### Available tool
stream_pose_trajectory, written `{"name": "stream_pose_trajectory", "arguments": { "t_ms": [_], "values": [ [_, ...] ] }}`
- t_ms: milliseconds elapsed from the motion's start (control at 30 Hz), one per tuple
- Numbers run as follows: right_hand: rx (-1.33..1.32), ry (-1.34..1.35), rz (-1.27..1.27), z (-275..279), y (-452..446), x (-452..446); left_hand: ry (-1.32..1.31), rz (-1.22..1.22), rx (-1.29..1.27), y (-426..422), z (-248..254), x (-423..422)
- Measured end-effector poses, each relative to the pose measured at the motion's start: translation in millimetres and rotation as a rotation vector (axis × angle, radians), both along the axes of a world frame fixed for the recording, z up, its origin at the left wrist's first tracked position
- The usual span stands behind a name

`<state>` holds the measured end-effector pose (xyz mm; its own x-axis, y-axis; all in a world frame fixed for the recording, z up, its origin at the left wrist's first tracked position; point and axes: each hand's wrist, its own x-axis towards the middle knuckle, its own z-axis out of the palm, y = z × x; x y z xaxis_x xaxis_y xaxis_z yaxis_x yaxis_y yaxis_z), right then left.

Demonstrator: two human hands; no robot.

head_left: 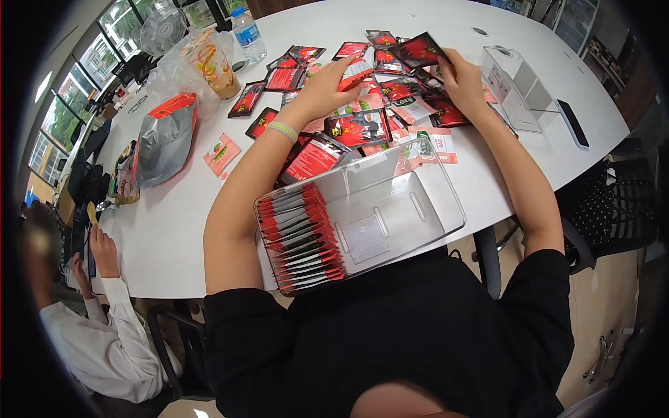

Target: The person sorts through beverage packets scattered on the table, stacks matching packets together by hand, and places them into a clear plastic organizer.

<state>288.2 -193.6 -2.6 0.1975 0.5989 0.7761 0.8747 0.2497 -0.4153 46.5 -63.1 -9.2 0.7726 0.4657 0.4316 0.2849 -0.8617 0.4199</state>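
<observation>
Beyond the clear plastic box [446, 188], my left hand [326, 90] is closed on a red sachet [355, 74] above the loose pile. My right hand [461, 82] pinches a black-and-red sachet [420, 51] by its edge, raised at the back right of the pile. Red, black and pink sachets [357, 128] lie scattered and overlapping on the white table. Inside the box, a row of red sachets [300, 240] stands on edge along the left end; the remaining part shows its bare bottom and a label.
A second clear box [519, 90] and a phone [573, 125] lie at the right. At the left are a silver-and-orange bag [166, 143], a drink cup [212, 70] and a water bottle [249, 36]. Another person in a white sleeve [129, 331] sits at the left edge.
</observation>
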Motion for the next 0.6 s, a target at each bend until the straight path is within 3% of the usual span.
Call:
{"name": "stream_pose_trajectory", "arguments": {
  "t_ms": [167, 267, 300, 333, 400, 600],
  "values": [
    [0.078, 0.016, 0.007, 2, -3, 3, -0.116, -0.03, -0.045, 21, -15, 0],
    [-0.069, -0.062, 0.142, -6, 1, 7, -0.126, 0.025, -0.116, 16, -7, -5],
    [-0.088, -0.204, 0.184, -8, 1, 2, -0.177, 0.035, -0.291, 22, -11, -4],
    [-0.107, -0.346, 0.224, -9, 0, -4, -0.177, 0.036, -0.29, 28, -15, -3],
    [-0.223, -0.336, 0.312, -7, -4, -15, -0.398, -0.027, -0.579, 38, -21, -2],
    [-0.334, -0.664, 0.495, -6, -19, -62, -0.455, -0.002, -0.656, 40, -14, -5]
  ]
}}
